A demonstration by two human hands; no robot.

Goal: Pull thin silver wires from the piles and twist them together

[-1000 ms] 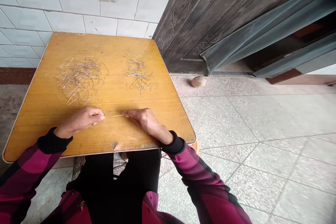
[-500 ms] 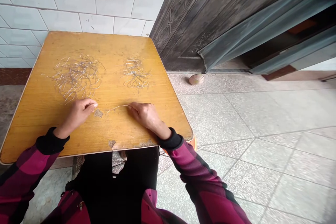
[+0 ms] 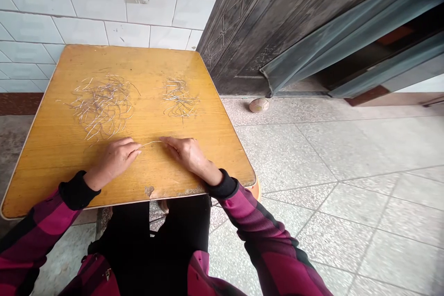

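While my left hand (image 3: 116, 158) and right hand (image 3: 190, 153) angle inward over the desk (image 3: 147, 67), their fingers (image 3: 136, 147) pinch one thin wire (image 3: 151, 142).

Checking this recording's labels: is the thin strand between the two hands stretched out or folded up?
Stretched out, slightly bent: the thin strand spans the gap between the left hand and the right hand.

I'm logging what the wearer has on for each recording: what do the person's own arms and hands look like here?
The left sleeve and right sleeve are long, in a large check of magenta, dark purple and black. Each ends in a plain black cuff at the wrist. The left hand and right hand are bare, without gloves.
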